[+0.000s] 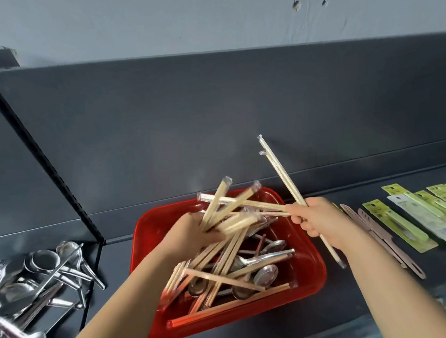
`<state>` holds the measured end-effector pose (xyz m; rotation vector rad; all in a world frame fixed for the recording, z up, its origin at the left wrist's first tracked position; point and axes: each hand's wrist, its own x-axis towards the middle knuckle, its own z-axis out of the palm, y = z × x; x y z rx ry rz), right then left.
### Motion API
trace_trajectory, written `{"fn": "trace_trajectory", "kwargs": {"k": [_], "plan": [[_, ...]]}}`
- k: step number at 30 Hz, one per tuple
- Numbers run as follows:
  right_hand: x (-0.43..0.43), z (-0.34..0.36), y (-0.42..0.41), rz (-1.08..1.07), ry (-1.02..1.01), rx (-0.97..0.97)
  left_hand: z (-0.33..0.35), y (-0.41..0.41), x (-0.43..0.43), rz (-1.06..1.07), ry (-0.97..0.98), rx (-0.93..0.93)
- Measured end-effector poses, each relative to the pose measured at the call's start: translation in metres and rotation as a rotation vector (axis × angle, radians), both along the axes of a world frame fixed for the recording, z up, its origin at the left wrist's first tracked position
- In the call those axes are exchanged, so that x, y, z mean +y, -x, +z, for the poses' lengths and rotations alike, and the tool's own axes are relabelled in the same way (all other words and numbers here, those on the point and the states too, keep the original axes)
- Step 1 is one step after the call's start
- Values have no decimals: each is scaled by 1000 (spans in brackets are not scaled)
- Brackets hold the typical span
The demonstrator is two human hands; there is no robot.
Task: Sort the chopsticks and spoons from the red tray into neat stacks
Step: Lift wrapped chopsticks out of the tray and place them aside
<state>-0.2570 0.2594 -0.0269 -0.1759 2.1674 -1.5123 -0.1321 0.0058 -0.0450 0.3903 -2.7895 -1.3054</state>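
A red tray [310, 274] sits on the dark shelf, holding a jumble of wrapped wooden chopsticks [220, 271] and metal spoons [266, 273]. My left hand [190, 235] is over the tray and grips a fanned bunch of wrapped chopsticks [228, 208] lifted above it. My right hand [318, 221] is at the tray's right edge and grips two wrapped chopsticks [281, 171] that slant up and to the left. Their lower ends poke out below my fist.
A heap of metal spoons [35, 282] lies on the shelf at the left, behind a black upright [40, 155]. Green and white packaged items [415, 219] and pinkish flat utensils [378, 233] lie in rows at the right. A dark back panel [238, 108] rises behind.
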Motion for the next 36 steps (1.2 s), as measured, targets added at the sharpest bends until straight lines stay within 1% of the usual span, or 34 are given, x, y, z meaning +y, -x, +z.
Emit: {"fn": "trace_trajectory", "kwargs": {"k": [5,9,12,15,21,25,28,32,36], "plan": [[-11,18,-7,24,111,107,39,-3,-2,168,-427,276],[-30,38,-14,46,175,230,55,-11,-12,310,-612,489],[-55,48,-23,102,265,218,61,-23,-27,432,-743,616],[-90,51,-36,186,308,198,68,-45,-46,551,-850,697],[-184,43,-88,367,362,137,70,-128,-96,793,-916,793],[-253,35,-141,499,348,95,63,-203,-136,934,-869,846],[-304,32,-190,578,338,90,55,-267,-168,1051,-814,857],[-377,24,-273,681,313,87,49,-366,-218,1198,-799,947],[-450,17,-359,691,334,59,44,-462,-271,1295,-733,925]]}}
